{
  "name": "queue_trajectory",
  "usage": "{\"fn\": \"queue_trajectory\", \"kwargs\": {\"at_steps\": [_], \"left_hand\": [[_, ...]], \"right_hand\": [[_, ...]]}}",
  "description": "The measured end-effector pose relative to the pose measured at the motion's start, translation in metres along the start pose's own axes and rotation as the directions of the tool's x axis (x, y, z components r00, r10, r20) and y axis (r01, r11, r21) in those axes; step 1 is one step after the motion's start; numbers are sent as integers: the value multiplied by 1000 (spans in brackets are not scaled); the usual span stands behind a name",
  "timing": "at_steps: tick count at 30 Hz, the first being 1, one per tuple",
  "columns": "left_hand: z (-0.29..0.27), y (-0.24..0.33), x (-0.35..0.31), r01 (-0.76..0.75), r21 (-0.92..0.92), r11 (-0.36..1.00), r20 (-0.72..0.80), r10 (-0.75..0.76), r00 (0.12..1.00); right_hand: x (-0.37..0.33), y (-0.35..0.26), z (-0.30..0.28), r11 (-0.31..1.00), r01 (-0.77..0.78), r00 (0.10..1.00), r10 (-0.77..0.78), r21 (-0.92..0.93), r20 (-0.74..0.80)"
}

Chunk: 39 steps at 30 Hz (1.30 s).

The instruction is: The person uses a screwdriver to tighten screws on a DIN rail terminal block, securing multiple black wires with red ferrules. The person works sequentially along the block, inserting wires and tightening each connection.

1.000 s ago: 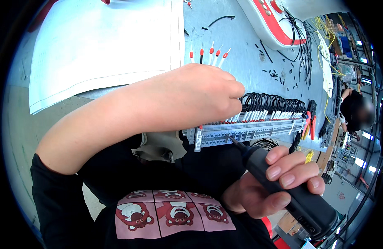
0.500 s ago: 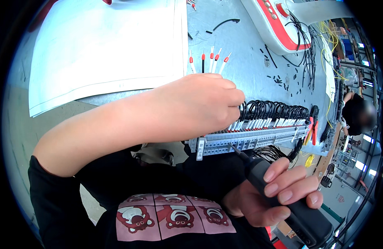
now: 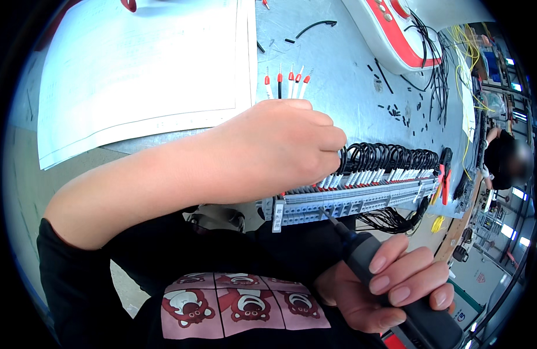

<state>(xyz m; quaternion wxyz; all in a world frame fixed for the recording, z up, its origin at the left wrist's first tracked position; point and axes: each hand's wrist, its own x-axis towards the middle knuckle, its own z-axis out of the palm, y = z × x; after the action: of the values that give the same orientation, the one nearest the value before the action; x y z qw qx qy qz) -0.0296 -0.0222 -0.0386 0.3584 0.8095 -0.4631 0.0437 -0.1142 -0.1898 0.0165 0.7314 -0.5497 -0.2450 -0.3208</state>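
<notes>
My right hand (image 3: 396, 285) is wrapped around a black cordless electric screwdriver (image 3: 367, 250). Its bit points up and left, with the tip at the front face of a long grey terminal block (image 3: 361, 203), toward the block's left end. Over that same end, my left hand (image 3: 297, 145) is closed, its fingertips curled down and hidden behind the knuckles; what they pinch does not show. Just beyond the hand, several wires with red ferrules (image 3: 290, 78) stick up, most with white sleeves. Black wire loops (image 3: 390, 156) with white markers line the block's far side.
A large paper drawing (image 3: 152, 64) covers the table's left. Wire scraps (image 3: 396, 111) lie on the metal tabletop (image 3: 332, 64). At the back right are a white-and-red machine (image 3: 396, 41) and black wires. Red-handled pliers (image 3: 445, 174) lie by the block's right end. Another person (image 3: 504, 157) is far right.
The view has shifted slightly, and the block appears a little lower. Both hands keep nearly the same pose, and the screwdriver's tip is still at the block.
</notes>
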Motion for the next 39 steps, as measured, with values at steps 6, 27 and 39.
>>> {"fn": "queue_trajectory", "kwargs": {"at_steps": [6, 27, 39], "left_hand": [[2, -5, -2, 13, -125, 992, -23, -16, 1000], [17, 0, -2, -65, 2, 998, -101, 64, 993], [14, 1, -2, -78, -24, 997, -110, 75, 991]], "right_hand": [[2, -1, -2, 998, -31, 995, 35, -47, 92], [-10, 0, 1, 995, -5, 992, 18, -104, 123], [-18, 1, 8, 989, 59, 976, -29, -134, 216]]}}
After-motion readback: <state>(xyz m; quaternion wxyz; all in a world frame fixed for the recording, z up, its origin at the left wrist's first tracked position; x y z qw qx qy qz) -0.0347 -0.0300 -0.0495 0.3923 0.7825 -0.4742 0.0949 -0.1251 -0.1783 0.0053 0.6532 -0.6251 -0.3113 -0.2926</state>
